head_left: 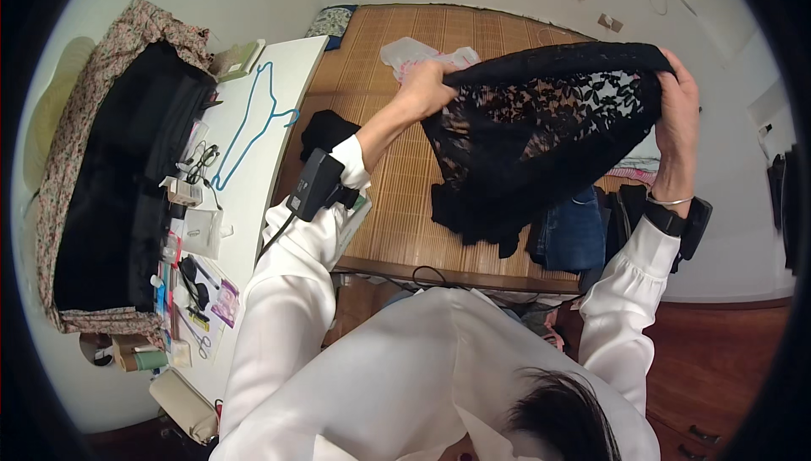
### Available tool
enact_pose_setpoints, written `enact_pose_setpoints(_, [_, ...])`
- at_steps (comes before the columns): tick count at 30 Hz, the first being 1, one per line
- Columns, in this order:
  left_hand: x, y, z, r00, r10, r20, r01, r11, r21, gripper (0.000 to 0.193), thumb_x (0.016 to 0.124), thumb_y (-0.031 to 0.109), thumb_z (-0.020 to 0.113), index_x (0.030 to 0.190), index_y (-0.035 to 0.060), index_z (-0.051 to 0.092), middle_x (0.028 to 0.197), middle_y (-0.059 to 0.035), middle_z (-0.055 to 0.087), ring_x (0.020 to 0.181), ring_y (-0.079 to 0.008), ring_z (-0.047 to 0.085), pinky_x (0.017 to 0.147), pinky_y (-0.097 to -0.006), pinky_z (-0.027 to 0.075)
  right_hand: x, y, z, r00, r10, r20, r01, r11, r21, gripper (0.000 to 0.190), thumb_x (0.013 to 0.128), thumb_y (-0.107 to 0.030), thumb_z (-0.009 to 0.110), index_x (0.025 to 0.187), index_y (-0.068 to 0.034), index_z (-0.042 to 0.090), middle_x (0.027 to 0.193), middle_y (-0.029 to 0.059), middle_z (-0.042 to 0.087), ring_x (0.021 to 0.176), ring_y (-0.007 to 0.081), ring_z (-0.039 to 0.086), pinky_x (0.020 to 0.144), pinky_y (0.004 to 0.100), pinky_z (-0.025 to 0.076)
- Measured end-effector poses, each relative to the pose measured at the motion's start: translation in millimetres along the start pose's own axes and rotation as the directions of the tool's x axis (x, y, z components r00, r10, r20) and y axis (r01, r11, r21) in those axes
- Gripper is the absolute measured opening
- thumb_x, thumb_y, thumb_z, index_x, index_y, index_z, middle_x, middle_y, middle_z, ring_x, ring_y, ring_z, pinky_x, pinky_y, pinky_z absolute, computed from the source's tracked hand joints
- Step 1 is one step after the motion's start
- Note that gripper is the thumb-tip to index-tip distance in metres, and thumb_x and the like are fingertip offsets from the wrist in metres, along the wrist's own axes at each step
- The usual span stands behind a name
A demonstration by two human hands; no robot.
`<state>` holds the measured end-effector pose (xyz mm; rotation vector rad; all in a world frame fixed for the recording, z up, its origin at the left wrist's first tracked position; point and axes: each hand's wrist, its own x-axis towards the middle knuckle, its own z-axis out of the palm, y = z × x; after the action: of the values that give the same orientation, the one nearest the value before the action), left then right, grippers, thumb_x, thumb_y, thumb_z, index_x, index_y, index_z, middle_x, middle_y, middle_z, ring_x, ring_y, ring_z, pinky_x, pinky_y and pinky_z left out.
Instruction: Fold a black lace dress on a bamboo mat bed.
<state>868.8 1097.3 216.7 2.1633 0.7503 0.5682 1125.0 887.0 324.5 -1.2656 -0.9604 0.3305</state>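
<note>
A black lace garment [538,125] is stretched between my two hands above a bamboo mat [393,220]. My left hand [431,88] grips its upper left corner, while my right hand [678,103] is closed on the upper right end. Floral lace in the middle lets the mat and wall show through. Its lower edge hangs down in front of folded blue jeans [575,233]. Beyond my left hand lies a clear plastic bag [408,54] with pink marks. A black cloth [326,133] rests on the mat behind my left forearm.
On the left stands a white desk [253,138] with a blue clothes hanger [253,125], glasses [206,160], scissors [197,337] and several small items. A black screen [120,188] with a floral cloth edge rises behind them. Dark folded clothes [624,210] sit beside the jeans.
</note>
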Motion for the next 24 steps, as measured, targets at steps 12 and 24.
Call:
enact_pose_setpoints(12, [8, 42, -32, 0.973, -0.23, 0.006, 0.188, 0.777, -0.6, 0.026, 0.084, 0.015, 0.052, 0.092, -0.0082, 0.061, 0.079, -0.0125, 0.064, 0.069, -0.0174, 0.061, 0.059, -0.0295, 0.05, -72, -25, -2, 0.403, 0.426, 0.81, -0.091, 0.899, -0.428, 0.031, 0.072, -0.011, 0.072, 0.097, 0.002, 0.06, 0.084, 0.0, 0.057, 0.074, 0.0075, 0.052, 0.068, 0.0219, 0.043])
enact_pose_setpoints(24, [-25, 95, 5, 0.905, 0.422, 0.051, -0.425, 0.899, 0.106, 0.017, 0.074, 0.002, 0.06, 0.09, 0.0003, 0.063, 0.079, -0.0203, 0.063, 0.08, -0.0348, 0.062, 0.07, -0.0362, 0.047, -45, 41, 92, 0.822, 0.101, 0.561, -0.103, 0.994, -0.028, 0.031, 0.079, -0.014, 0.063, 0.106, 0.0, 0.057, 0.091, -0.0002, 0.057, 0.08, 0.0057, 0.051, 0.07, 0.0204, 0.041])
